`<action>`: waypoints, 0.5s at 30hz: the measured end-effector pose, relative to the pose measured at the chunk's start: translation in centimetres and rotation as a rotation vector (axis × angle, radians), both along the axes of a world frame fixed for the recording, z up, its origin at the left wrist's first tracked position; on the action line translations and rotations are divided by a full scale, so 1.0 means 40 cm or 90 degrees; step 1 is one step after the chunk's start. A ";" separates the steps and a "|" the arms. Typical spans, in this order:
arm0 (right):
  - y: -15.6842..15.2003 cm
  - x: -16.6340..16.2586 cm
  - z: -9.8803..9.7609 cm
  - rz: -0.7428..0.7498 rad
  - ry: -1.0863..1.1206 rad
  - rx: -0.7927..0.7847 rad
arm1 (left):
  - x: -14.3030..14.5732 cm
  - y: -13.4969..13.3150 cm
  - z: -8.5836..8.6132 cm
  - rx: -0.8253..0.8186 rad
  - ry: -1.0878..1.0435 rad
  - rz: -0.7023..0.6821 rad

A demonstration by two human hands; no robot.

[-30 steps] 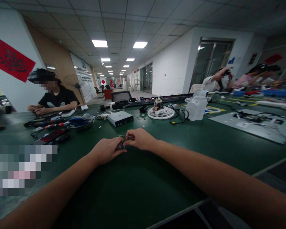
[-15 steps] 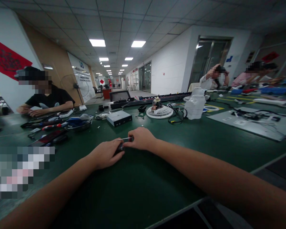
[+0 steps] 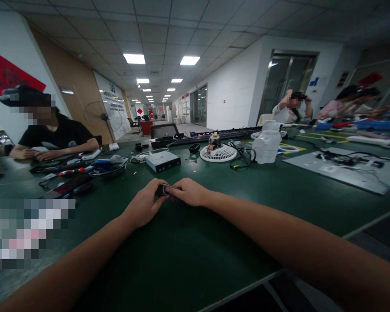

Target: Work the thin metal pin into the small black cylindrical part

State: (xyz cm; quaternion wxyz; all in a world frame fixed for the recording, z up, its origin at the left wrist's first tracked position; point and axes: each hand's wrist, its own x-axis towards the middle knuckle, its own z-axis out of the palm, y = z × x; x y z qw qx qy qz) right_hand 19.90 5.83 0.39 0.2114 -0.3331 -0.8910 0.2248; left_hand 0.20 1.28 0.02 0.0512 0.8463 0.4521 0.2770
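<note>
Over the green table, my left hand (image 3: 144,203) is closed around a small dark round part (image 3: 164,189) with a pale, ring-like edge. Its thumb and fingers grip the part from the left side. My right hand (image 3: 192,192) pinches a thin metal tool (image 3: 176,187), whose tip end meets the dark part. Most of the tool is hidden by the fingers, so its exact kind does not show. Both hands are close together, just in front of a silver optical drive (image 3: 162,161).
A white fan grille with a motor (image 3: 218,152) and a white fan body (image 3: 267,143) stand behind, with black cables. A grey panel (image 3: 338,167) lies right. Tools and a bowl (image 3: 108,167) are at left, near a seated person (image 3: 55,134). Other people sit far right.
My left hand has turned up and raised the dark part, so its round end now shows. The tool in my right hand has come against it; its shaft shows less.
</note>
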 end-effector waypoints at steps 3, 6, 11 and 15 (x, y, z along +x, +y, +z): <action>-0.002 -0.012 0.005 -0.116 0.026 -0.083 | -0.011 0.003 0.007 0.023 0.029 0.005; 0.013 -0.005 0.005 -0.161 0.028 -0.055 | -0.012 0.009 0.009 -0.004 0.088 -0.001; 0.045 0.042 0.007 -0.121 -0.031 0.072 | -0.008 0.023 0.001 -0.012 0.112 0.041; 0.048 0.076 0.026 -0.070 -0.098 0.209 | -0.014 0.032 -0.006 -0.002 0.128 0.087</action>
